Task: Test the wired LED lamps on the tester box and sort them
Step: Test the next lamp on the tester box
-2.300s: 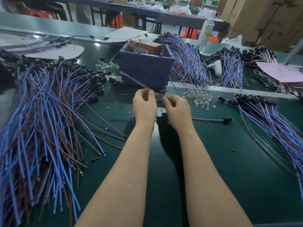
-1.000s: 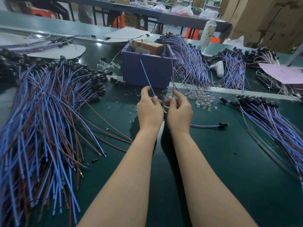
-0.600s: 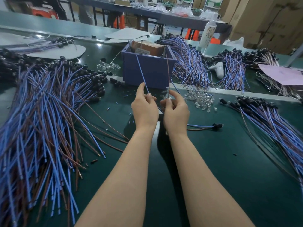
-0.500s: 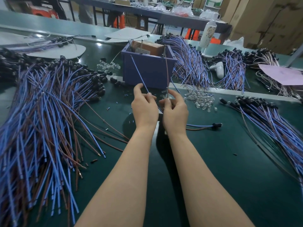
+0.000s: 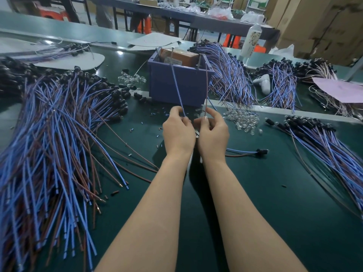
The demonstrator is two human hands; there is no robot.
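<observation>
My left hand pinches a blue wire that rises toward a metal pin on the purple tester box. Close beside it, my right hand pinches the brown wire of the same lamp, its tip up at the box's right pin. The lamp's head is hidden between my hands. A big heap of blue and brown wired lamps covers the table's left side. A second pile of wired lamps lies at the right. One single wired lamp rests just right of my right wrist.
Loose clear LED bulbs are scattered right of the box, with more bulbs to its left. Further wire bundles lie behind the box. A bottle, a pink sheet and a white object are at the back right.
Both hands have spread the lamp's two wires apart and raised them from a low slant to upright, their tips now up at the tester box's pins. The hands barely shifted.
</observation>
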